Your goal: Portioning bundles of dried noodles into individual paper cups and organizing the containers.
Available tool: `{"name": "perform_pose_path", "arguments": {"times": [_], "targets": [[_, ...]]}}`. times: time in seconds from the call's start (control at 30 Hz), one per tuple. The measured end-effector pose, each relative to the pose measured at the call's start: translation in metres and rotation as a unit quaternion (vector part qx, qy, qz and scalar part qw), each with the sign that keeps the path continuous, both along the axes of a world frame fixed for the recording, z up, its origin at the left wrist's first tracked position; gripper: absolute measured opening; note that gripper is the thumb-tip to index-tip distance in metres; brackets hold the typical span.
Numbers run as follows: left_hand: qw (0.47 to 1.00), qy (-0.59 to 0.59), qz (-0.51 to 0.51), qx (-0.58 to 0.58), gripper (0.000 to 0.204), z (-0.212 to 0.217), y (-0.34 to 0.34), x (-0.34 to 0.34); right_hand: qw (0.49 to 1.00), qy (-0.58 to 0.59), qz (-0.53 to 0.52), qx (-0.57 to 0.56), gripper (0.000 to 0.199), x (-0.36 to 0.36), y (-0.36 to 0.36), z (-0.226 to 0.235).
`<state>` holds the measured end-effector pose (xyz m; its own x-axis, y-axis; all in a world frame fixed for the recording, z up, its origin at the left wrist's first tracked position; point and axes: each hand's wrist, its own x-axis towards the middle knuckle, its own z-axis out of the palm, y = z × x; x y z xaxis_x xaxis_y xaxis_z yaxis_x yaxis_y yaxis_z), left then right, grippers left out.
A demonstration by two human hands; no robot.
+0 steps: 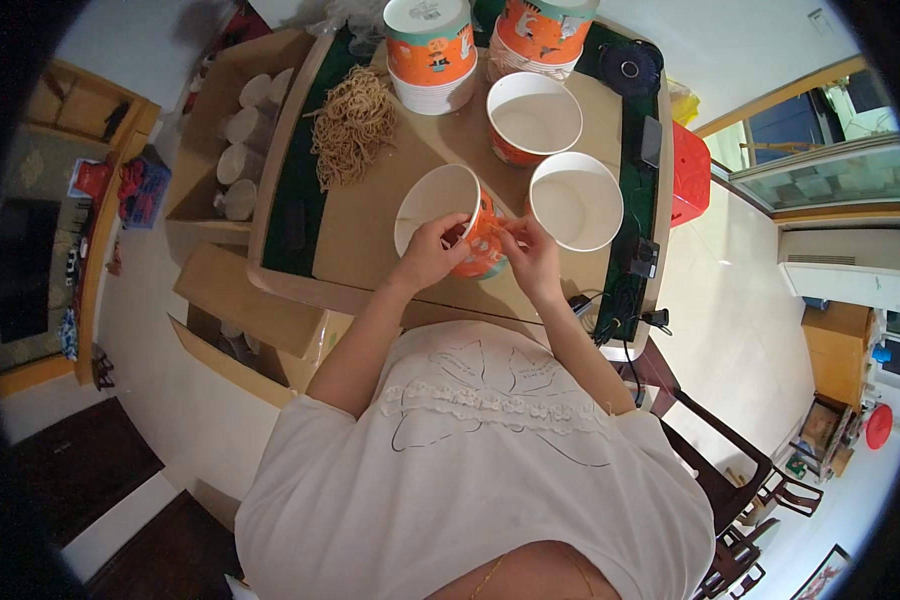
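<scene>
A paper bucket point(486, 252) with a white inside and an orange printed side lies tilted on the table's cardboard in front of me, its mouth facing left. My left hand point(433, 252) is closed on its rim, with fingers reaching inside. At its orange side, my right hand point(532, 258) is closed in a pinch. What sits between those fingertips is too small to make out. Just right of that hand stands an open paper bucket point(576, 202), and another open bucket point(534, 117) is behind it. Tan cords point(353, 127) lie in a tangled heap at the left.
Two stacks of orange buckets, a left stack point(430, 58) and a right stack point(540, 38), stand at the far edge. A dark round object point(631, 68) is beside them. Cables point(618, 318) hang at the right edge. Left of the table, a carton point(195, 185) holds several white cups.
</scene>
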<state>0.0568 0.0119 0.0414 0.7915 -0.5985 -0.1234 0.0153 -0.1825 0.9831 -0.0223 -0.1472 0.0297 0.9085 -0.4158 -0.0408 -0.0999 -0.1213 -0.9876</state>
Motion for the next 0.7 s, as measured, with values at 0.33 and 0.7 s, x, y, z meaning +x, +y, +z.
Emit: {"name": "perform_pose_path", "arguments": {"times": [0.33,0.7], "targets": [[0.997,-0.024,-0.022,0.074,0.037,0.006,0.002,-0.005,0.998,0.015,0.026,-0.050,0.009,0.001,-0.004,0.004],[0.995,-0.052,-0.040,0.073,0.041,0.010,-0.001,-0.009,0.996,0.040,0.034,-0.073,0.010,-0.001,-0.005,0.012]]}}
